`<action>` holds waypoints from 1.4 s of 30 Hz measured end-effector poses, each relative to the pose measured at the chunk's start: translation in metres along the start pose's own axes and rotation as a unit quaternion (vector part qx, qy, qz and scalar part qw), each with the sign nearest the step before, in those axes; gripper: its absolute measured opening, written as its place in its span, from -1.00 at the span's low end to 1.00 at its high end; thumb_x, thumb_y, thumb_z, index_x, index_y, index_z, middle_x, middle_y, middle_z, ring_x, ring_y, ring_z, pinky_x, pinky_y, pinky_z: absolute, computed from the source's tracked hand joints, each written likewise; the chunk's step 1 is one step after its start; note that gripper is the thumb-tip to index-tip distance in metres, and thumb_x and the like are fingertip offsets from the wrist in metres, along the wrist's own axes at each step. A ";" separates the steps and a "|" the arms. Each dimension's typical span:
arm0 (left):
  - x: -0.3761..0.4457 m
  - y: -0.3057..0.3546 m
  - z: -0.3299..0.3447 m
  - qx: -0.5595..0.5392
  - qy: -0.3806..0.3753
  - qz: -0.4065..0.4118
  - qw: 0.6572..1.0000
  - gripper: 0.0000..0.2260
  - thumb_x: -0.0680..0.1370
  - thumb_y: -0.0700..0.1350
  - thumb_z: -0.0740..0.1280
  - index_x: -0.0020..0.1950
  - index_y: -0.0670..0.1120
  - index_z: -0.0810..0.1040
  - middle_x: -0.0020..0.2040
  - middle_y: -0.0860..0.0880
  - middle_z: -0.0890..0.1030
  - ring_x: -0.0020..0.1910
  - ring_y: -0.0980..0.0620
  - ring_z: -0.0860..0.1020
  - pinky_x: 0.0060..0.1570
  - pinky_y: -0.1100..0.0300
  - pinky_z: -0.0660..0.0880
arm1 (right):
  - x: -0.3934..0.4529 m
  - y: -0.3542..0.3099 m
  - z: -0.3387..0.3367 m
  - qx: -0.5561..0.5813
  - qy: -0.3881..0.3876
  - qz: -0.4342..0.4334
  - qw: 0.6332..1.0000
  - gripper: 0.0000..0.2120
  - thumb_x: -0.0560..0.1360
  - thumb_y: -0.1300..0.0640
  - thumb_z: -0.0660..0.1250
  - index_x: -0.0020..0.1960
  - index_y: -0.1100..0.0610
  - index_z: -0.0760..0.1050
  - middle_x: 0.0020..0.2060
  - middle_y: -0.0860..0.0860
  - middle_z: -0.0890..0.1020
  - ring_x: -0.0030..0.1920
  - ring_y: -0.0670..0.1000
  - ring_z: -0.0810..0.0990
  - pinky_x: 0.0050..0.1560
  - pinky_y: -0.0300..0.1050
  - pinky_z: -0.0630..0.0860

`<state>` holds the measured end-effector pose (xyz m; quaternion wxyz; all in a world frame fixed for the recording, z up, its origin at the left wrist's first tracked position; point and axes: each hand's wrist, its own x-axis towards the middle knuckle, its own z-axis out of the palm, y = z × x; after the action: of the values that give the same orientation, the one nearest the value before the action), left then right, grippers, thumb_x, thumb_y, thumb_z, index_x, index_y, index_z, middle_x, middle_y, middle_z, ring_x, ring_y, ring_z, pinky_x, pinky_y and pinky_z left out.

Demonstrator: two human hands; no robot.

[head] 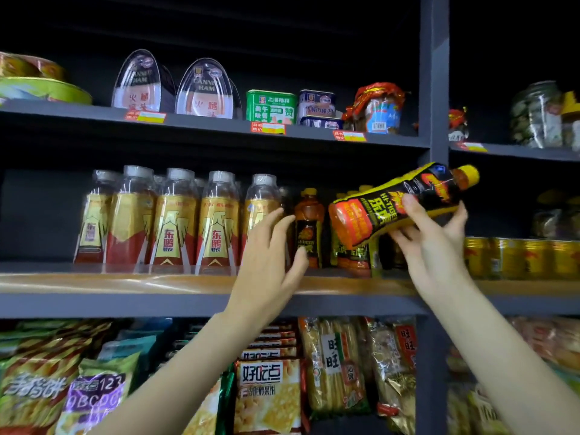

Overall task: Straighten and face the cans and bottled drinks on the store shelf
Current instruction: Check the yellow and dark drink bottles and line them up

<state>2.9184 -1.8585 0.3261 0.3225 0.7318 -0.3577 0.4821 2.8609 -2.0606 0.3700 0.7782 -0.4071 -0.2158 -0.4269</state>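
Note:
My right hand (430, 233) grips a black, orange and yellow Hi-Tiger bottle (389, 202), held tilted almost flat in front of the middle shelf (125, 282), its yellow cap pointing up and right. My left hand (270, 246) is open with spread fingers, reaching toward a small upright Hi-Tiger bottle (309, 227); whether it touches the bottle is unclear. More Hi-Tiger bottles (354, 252) stand behind the lifted one, partly hidden. To the left, several clear bottles with red and gold labels (175, 221) stand in a row. Gold cans (521, 259) line the right bay.
A dark upright post (434, 73) divides the shelving. The top shelf holds canned ham (204, 89), green and blue tins (271, 106) and jars (379, 108). The bottom shelf is packed with biscuit packs (266, 394) and snack bags (337, 362).

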 end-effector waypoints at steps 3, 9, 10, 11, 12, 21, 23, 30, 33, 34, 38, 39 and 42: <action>0.002 0.032 -0.002 -0.227 -0.128 -0.149 0.954 -0.36 0.47 0.28 0.20 0.46 0.02 0.18 0.38 0.09 0.34 0.33 0.15 0.34 0.35 0.16 0.28 | -0.006 0.003 0.004 0.049 -0.026 0.066 0.996 -0.31 0.31 0.19 0.41 0.39 0.00 0.28 0.18 0.05 0.57 0.17 0.08 0.58 0.12 0.08 0.55; 0.005 0.052 -0.008 -0.367 -0.006 -0.157 0.917 -0.42 0.32 0.14 0.45 0.28 0.10 0.34 0.15 0.05 0.53 0.14 0.09 0.54 0.10 0.15 0.54 | -0.017 0.004 0.012 0.060 -0.101 0.191 0.975 -0.40 0.39 0.18 0.36 0.41 0.07 0.30 0.18 0.18 0.58 0.06 0.14 0.65 -0.02 0.06 0.62; 0.006 0.051 -0.013 -0.317 0.009 -0.105 0.943 -0.40 0.33 0.10 0.47 0.30 0.15 0.30 0.18 0.09 0.48 0.18 0.12 0.49 0.11 0.17 0.53 | -0.019 -0.002 0.013 0.038 -0.125 0.216 0.968 -0.48 0.43 0.19 0.33 0.37 0.04 0.34 0.12 0.20 0.60 0.01 0.16 0.67 -0.08 0.06 0.64; 0.007 0.050 -0.019 -0.269 0.009 -0.051 0.962 -0.38 0.33 0.07 0.47 0.32 0.17 0.27 0.21 0.10 0.44 0.22 0.15 0.44 0.12 0.17 0.53 | -0.020 -0.007 0.014 0.018 -0.142 0.246 0.959 -0.56 0.46 0.21 0.31 0.32 0.02 0.37 0.08 0.22 0.62 -0.02 0.18 0.68 -0.15 0.05 0.64; 0.009 0.049 -0.024 -0.237 -0.002 -0.008 0.972 -0.35 0.33 0.07 0.46 0.35 0.17 0.25 0.23 0.11 0.40 0.24 0.19 0.41 0.14 0.15 0.51 | -0.021 -0.011 0.016 0.012 -0.152 0.277 0.949 -0.58 0.46 0.20 0.31 0.30 0.02 0.39 0.07 0.25 0.62 -0.01 0.21 0.67 -0.19 0.05 0.64; 0.004 0.037 -0.042 -0.303 -0.084 -0.007 0.949 -0.44 0.37 -0.17 0.49 0.21 0.19 0.31 0.21 0.21 0.41 0.19 0.36 0.41 -0.02 0.38 0.51 | -0.033 -0.007 0.026 -0.002 -0.109 0.220 0.969 -0.05 0.25 0.22 0.44 0.51 -0.15 0.06 0.14 0.10 0.52 0.02 0.12 0.65 -0.09 0.09 0.63; 0.001 0.036 -0.041 -0.379 -0.124 -0.080 0.913 -0.52 0.38 -0.04 0.45 0.24 0.10 0.36 0.22 0.06 0.47 0.12 0.17 0.55 -0.06 0.30 0.54 | -0.033 -0.008 0.025 -0.062 -0.125 0.155 0.978 0.02 0.23 0.23 0.46 0.52 -0.19 0.02 0.19 0.07 0.53 0.08 0.07 0.64 -0.01 0.05 0.62; -0.001 0.042 -0.035 -0.458 -0.113 -0.177 0.864 -0.48 0.29 -0.03 0.46 0.21 0.09 0.37 0.12 -0.05 0.55 0.01 0.00 0.62 -0.02 0.06 0.59 | -0.040 -0.015 0.023 -0.145 -0.161 0.059 0.974 -0.07 0.19 0.21 0.49 0.44 -0.15 0.16 0.24 -0.02 0.52 0.17 0.00 0.58 0.10 0.05 0.58; 0.009 0.033 -0.039 -0.190 -0.008 0.009 0.982 -0.46 0.31 -0.14 0.53 0.14 0.18 0.34 0.22 0.10 0.40 0.18 0.17 0.46 0.12 0.25 0.47 | -0.037 -0.023 0.019 -0.120 -0.178 0.166 0.963 -0.30 0.23 0.19 0.46 0.32 0.00 0.33 0.21 0.12 0.56 0.10 0.13 0.63 -0.03 0.04 0.63; 0.012 0.029 -0.038 -0.094 0.016 0.083 0.992 -0.43 0.31 -0.17 0.54 0.17 0.16 0.34 0.25 0.08 0.36 0.25 0.14 0.38 0.20 0.28 0.35 | -0.037 -0.024 0.018 -0.059 -0.168 0.211 0.961 -0.36 0.25 0.19 0.45 0.30 0.06 0.38 0.19 0.16 0.58 0.07 0.17 0.64 -0.09 0.03 0.64; 0.012 0.026 -0.033 -0.003 0.024 0.150 0.988 -0.40 0.33 -0.11 0.53 0.25 0.11 0.30 0.27 0.08 0.28 0.29 0.12 0.30 0.23 0.39 0.22 | -0.038 -0.024 0.015 0.026 -0.112 0.235 0.965 -0.39 0.25 0.14 0.45 0.28 0.14 0.44 0.11 0.14 0.64 0.03 0.16 0.66 -0.21 -0.06 0.64; 0.012 0.029 -0.033 -0.055 0.006 0.113 0.992 -0.46 0.36 -0.05 0.50 0.24 0.14 0.30 0.26 0.10 0.28 0.26 0.17 0.33 0.20 0.43 0.30 | -0.038 -0.025 0.015 0.014 -0.114 0.221 0.968 -0.42 0.26 0.14 0.44 0.27 0.14 0.45 0.08 0.12 0.66 0.01 0.14 0.67 -0.22 -0.08 0.64; 0.009 0.040 -0.037 -0.360 -0.116 -0.101 0.920 -0.58 0.42 0.11 0.34 0.24 0.09 0.36 0.22 0.06 0.44 0.08 0.10 0.57 0.01 0.24 0.56 | -0.033 -0.030 0.014 0.005 -0.126 0.185 0.975 -0.43 0.22 0.16 0.47 0.22 0.10 0.48 0.01 0.04 0.68 -0.09 0.05 0.70 -0.26 -0.15 0.62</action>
<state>2.8702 -1.8514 0.3517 0.5675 0.6496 -0.4659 0.1972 2.8180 -2.0416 0.3688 0.8121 -0.4869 -0.2352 -0.2195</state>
